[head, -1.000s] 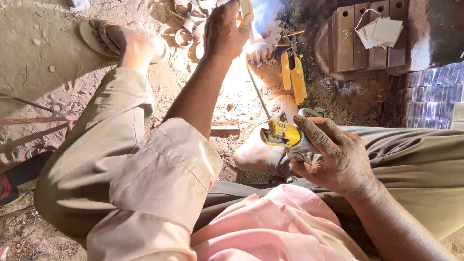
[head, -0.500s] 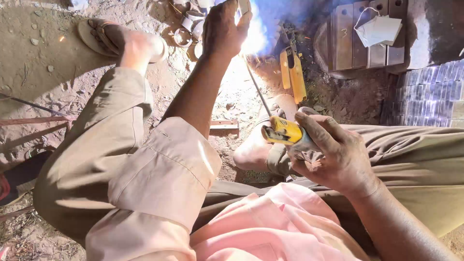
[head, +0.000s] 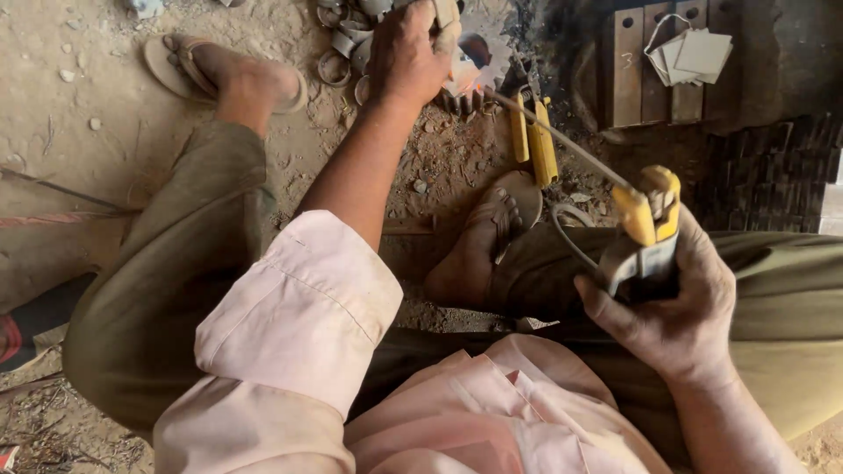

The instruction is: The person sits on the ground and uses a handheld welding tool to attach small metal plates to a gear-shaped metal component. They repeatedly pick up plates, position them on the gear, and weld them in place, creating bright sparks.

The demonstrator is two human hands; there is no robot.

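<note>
1. A yellow electrode holder (head: 648, 230) is clamped in the right hand (head: 672, 307) at 4 o'clock, fingers wrapped round its grip.
2. A thin rod (head: 553, 133) is carried in the holder, slanting up toward 12 o'clock, where its glowing tip meets a metal piece (head: 464, 75).
3. That piece is pressed down by the left hand (head: 406, 54), fingers closed over it, at 12 o'clock.
4. Metal rings (head: 338, 53) are heaped just beside the left hand on the dirt floor (head: 79, 132).
5. A yellow tool (head: 534, 140) is seen under the rod; wooden blocks (head: 654, 75) stand at 1 o'clock.
</note>
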